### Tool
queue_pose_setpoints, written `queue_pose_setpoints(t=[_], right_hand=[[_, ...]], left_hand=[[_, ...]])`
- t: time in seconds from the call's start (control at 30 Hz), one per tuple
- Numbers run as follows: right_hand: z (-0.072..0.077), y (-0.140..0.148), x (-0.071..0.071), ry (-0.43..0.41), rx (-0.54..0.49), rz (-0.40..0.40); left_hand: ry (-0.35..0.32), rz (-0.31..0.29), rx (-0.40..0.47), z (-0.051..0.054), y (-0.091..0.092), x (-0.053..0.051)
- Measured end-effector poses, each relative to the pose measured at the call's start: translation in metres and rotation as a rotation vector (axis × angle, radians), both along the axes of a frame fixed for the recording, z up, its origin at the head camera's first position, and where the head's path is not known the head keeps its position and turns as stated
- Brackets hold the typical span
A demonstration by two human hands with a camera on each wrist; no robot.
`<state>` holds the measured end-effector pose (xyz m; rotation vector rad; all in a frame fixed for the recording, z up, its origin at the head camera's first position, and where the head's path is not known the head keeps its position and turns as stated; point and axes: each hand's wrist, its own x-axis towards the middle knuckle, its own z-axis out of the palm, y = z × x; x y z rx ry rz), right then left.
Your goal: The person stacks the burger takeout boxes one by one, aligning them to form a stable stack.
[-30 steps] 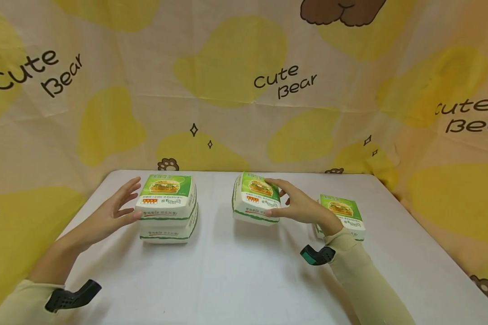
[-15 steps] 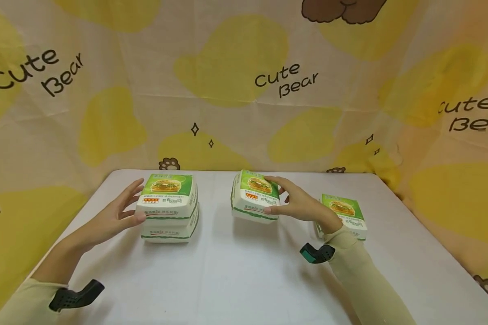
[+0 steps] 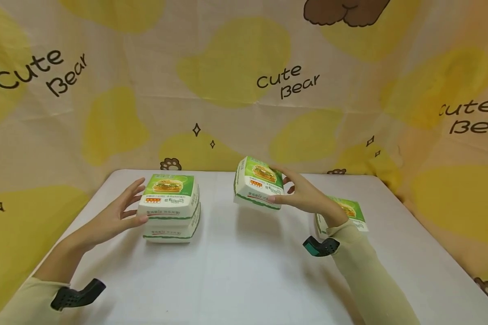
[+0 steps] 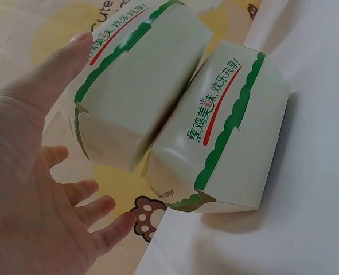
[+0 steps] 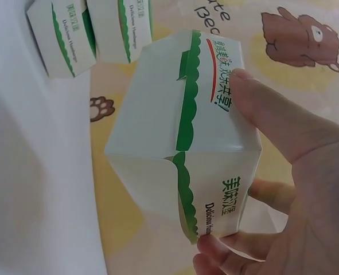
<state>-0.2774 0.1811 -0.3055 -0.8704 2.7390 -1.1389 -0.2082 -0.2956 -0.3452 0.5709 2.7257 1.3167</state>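
Observation:
Two white and green burger boxes stand one on the other at the left, the upper box (image 3: 168, 194) resting on the lower box (image 3: 171, 232). Beside the upper one is my left hand (image 3: 114, 216), fingers spread and slightly bent; whether the thumb touches it I cannot tell. My right hand (image 3: 302, 192) grips another burger box (image 3: 260, 183) by its right side, thumb in front, and holds it tilted above the table. In the right wrist view this box (image 5: 215, 120) sits between thumb and fingers. Behind the right wrist lies a fourth box (image 3: 355, 214), partly hidden.
A white table (image 3: 227, 280) carries the boxes. Behind it hangs a yellow and cream cloth (image 3: 227, 58) with printed words and paw marks. Each sleeve bears a black wrist device, one at the left (image 3: 78, 295) and one at the right (image 3: 321, 246).
The right hand has raised its box higher off the table. My left hand has shifted slightly right, closer to the stack, whose boxes stay stacked.

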Motion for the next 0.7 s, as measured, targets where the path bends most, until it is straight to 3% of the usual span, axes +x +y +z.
queue_pose_setpoints(t=[0.7], right_hand=[[0.043, -0.063, -0.004, 0.004, -0.035, 0.122]], left_hand=[[0.006, -0.030, 0.040, -0.005, -0.001, -0.003]])
